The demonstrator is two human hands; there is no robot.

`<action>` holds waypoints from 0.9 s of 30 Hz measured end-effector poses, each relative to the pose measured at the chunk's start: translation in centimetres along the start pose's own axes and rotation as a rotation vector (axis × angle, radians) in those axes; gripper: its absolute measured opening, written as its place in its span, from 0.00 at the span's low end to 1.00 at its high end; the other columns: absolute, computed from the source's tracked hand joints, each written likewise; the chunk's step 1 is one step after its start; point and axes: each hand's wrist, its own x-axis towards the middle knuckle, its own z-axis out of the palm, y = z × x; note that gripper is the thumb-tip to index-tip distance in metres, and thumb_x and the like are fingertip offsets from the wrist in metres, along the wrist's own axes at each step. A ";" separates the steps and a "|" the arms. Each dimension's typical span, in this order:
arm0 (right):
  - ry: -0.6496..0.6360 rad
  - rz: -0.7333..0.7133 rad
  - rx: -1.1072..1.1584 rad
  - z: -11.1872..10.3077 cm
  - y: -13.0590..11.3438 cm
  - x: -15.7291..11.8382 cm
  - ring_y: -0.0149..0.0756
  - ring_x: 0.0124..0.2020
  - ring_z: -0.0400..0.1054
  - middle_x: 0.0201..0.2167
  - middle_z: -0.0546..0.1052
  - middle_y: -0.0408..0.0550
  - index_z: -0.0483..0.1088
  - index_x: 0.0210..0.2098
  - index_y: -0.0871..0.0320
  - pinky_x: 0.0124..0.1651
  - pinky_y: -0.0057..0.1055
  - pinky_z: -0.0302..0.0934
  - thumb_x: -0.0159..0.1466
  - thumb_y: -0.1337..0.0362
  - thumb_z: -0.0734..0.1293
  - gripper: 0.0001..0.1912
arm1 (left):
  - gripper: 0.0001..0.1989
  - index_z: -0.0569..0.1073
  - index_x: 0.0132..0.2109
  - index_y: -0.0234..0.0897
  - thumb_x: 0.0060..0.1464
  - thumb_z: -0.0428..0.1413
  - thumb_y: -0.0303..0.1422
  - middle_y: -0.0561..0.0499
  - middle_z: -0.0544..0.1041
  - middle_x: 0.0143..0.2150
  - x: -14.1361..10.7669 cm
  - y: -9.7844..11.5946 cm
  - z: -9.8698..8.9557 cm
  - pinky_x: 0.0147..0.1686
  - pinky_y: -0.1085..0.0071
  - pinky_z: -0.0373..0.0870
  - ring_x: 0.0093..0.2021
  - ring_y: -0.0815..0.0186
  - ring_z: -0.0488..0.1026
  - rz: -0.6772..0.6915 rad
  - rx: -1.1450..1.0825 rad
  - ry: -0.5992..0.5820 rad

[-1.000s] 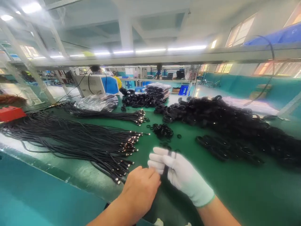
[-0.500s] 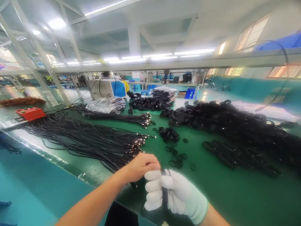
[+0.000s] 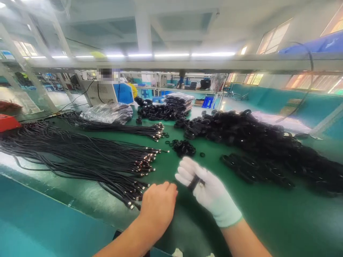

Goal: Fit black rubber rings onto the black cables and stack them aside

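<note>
My right hand (image 3: 207,189), in a white glove, is closed around a small coiled black cable (image 3: 194,182); a metal plug end shows at the palm. It hovers over the green mat just in front of a small pile of black rings (image 3: 183,147). My left hand (image 3: 159,201) is bare, its fingers curled under with the back of the hand up. Whatever may be in those fingers is hidden. Right beside it, to the left, lie the plug ends of a wide bundle of straight black cables (image 3: 88,153).
Behind that bundle lies a second cable bundle (image 3: 128,131), with a clear plastic bag (image 3: 107,113) near a white-and-blue machine (image 3: 109,94). A large heap of coiled black cables (image 3: 249,135) covers the right side. Stacked packed bags (image 3: 179,100) stand at the back. A red box (image 3: 9,122) is far left.
My hands, together before, are now apart. The right has lifted toward the ring pile with the coiled cable; the left is nearer the cable plugs. The view has swung right.
</note>
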 end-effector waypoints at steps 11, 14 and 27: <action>-0.098 0.133 -0.228 1.9 2.0 -0.2 0.38 0.42 0.68 0.37 0.75 0.50 0.72 0.38 0.63 0.49 0.36 0.59 0.58 0.66 0.69 0.09 | 0.07 0.66 0.30 0.37 0.56 0.53 0.31 0.52 0.71 0.27 1.4 -2.8 -4.7 0.30 0.66 0.54 0.29 0.64 0.65 0.643 0.155 0.182; -0.210 0.202 -0.130 2.0 2.6 -0.3 0.34 0.37 0.67 0.33 0.73 0.48 0.72 0.34 0.63 0.46 0.35 0.60 0.60 0.68 0.68 0.04 | 0.12 0.68 0.31 0.37 0.53 0.56 0.42 0.53 0.72 0.28 2.9 -4.3 -6.7 0.34 0.67 0.57 0.31 0.65 0.66 0.725 0.094 0.100; -0.257 0.239 -0.170 1.3 1.1 -1.3 0.42 0.46 0.68 0.46 0.72 0.59 0.69 0.49 0.64 0.56 0.45 0.55 0.61 0.63 0.67 0.18 | 0.11 0.72 0.32 0.37 0.60 0.48 0.28 0.53 0.71 0.25 1.0 -6.0 -5.4 0.41 0.66 0.66 0.30 0.67 0.68 0.576 0.033 0.264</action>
